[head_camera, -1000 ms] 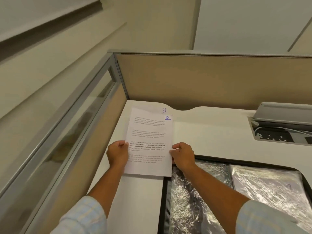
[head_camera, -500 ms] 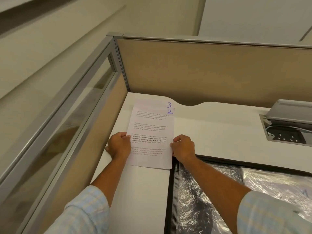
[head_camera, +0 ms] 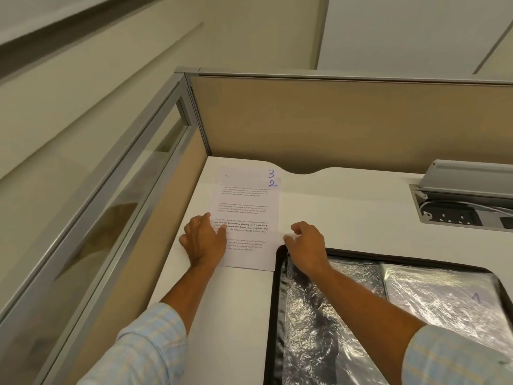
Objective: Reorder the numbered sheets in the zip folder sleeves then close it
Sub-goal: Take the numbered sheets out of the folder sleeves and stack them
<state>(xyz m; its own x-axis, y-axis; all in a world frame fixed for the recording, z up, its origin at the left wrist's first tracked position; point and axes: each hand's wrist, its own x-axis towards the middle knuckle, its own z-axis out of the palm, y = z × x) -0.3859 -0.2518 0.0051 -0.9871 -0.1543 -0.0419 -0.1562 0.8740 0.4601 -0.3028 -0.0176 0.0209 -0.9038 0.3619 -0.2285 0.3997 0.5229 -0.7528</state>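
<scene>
Sheet 2 [head_camera: 249, 207] covers sheet 3 [head_camera: 244, 173] except top strip; left hand [head_camera: 204, 241] grip flat on it, right hand [head_camera: 306, 243] grip slack.

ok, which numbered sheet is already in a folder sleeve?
The white paper sheet marked 1, under the crinkled clear plastic sleeve of the black zip folder. Sheet 2 and sheet 3 lie stacked on the white desk, 2 on top.

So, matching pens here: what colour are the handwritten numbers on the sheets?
The handwritten numbers are blue, clearest in the head view.
</scene>
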